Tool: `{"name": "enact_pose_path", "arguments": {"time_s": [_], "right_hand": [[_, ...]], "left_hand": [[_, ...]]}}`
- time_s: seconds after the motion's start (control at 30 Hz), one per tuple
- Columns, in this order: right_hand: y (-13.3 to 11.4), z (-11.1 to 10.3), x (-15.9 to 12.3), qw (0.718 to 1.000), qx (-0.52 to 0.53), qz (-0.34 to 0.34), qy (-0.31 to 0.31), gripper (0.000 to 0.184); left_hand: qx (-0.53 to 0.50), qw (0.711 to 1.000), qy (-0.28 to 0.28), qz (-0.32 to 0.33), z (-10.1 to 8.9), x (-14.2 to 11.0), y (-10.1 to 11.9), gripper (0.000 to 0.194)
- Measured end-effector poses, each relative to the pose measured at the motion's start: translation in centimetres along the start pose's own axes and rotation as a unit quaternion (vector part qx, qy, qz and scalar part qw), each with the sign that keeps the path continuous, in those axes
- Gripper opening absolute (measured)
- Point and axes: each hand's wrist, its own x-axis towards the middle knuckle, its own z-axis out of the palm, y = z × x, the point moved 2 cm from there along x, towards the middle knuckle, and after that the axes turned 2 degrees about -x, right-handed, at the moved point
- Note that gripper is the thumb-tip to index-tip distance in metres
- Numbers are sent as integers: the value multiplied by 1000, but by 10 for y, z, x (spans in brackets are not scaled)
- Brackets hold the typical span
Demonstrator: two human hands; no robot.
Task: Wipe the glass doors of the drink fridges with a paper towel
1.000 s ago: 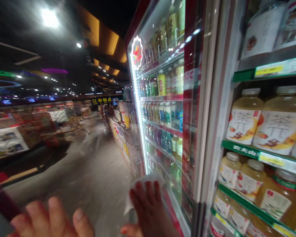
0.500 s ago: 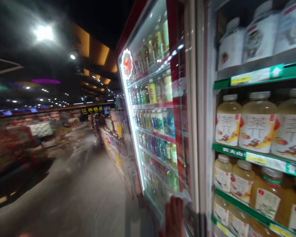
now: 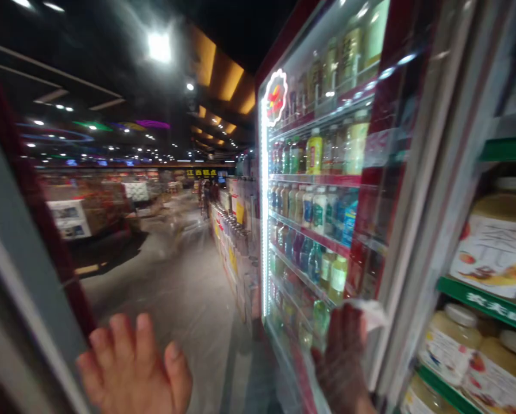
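Observation:
My left hand [image 3: 133,368] is at the bottom left, fingers stretched out and apart, lying flat against a glass pane beside a grey and red door frame [image 3: 29,259]. My right hand [image 3: 342,362] is lower right, pressed flat on the glass door [image 3: 370,190] of a red drinks cooler. A white cloth [image 3: 372,313] sits under its fingertips, next to the door's grey edge. The hand looks dim, as if seen through glass. Behind that glass stand rows of coloured drink bottles [image 3: 314,152].
To the right, green-edged shelves [image 3: 486,302] hold large yellow juice bottles [image 3: 495,247] with white labels. A shop aisle floor [image 3: 184,287] runs ahead, lined on its right by a low display of bottles [image 3: 232,241]. Goods stands [image 3: 85,213] are at the left.
My view swung left. My left hand came back into view at the bottom, flat on the glass. My right hand with the cloth slid further right along the cooler door toward its edge.

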Motion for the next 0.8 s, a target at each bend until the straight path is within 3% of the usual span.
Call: {"name": "enact_pose_path", "arguments": {"time_s": [0.07,0.13,0.2,0.27,0.33,0.4,0.47,0.5,0.57,0.63,0.7,0.8], "right_hand": [[16,11,27,998,9,64,4,71],[-5,20,45,998,29,45,-26,66],[-47,22,41,994,56,-66,-67,64],[-78,18,24,968,90,-219,-82,68],[-77,11,22,946,99,-298,-80,64],[-50,6,55,962,71,-253,-74,59],[-23,3,111,990,31,-134,-42,63],[-18,3,139,996,14,-80,-40,64],[-31,6,177,997,27,-73,-21,62],[-62,13,185,988,74,-125,-48,59],[-88,21,171,976,119,-159,-87,57],[-97,31,151,970,150,-170,-84,52]], "left_hand": [[56,998,37,20,0,8,8,86],[71,996,49,33,1,12,11,84],[66,996,49,34,2,13,10,83],[61,996,48,36,4,12,8,82],[58,997,48,36,7,11,6,82],[55,997,49,34,11,11,6,83],[51,997,56,30,15,13,7,83],[51,997,58,29,16,13,7,82],[53,996,61,33,18,15,8,82],[56,995,68,41,18,15,8,82],[51,995,79,46,18,14,6,84],[29,994,95,39,19,11,5,89]]}}
